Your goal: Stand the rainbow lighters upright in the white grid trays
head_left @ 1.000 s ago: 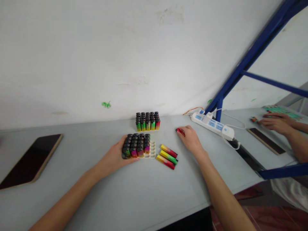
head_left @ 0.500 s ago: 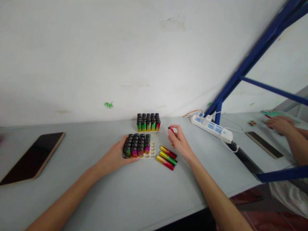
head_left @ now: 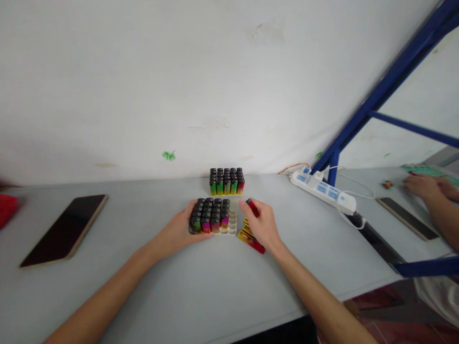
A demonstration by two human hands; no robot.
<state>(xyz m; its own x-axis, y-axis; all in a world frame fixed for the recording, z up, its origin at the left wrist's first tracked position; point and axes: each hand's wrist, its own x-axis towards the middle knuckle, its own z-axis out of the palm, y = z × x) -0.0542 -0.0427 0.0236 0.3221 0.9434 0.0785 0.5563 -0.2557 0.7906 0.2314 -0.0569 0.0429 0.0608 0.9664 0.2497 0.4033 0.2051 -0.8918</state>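
Observation:
My left hand (head_left: pixel 182 223) wraps round the left side of a white tray (head_left: pixel 233 223) packed with upright, black-topped lighters (head_left: pixel 211 215). Vacant slots show along the tray's right side. Just right of the tray, my right hand (head_left: pixel 261 222) pinches a red lighter (head_left: pixel 253 207) with a dark top, held tilted above the table. Below that hand lie loose yellow-and-red lighters (head_left: pixel 252 241), partly covered by it. Behind, near the wall, stands a second block of upright lighters (head_left: pixel 227 184) in green, yellow and red.
A dark flat panel (head_left: pixel 66 229) lies at left, with a red object (head_left: pixel 7 209) beyond it. On the right are a white power strip (head_left: pixel 322 192) with cables and a blue metal frame (head_left: pixel 353 122). Past the frame, another person's hands (head_left: pixel 425 184) work near another dark panel (head_left: pixel 407 218).
My right hand has moved left and slightly down with the red lighter, closer to the tray. My left hand still holds the tray. The view has shifted a little.

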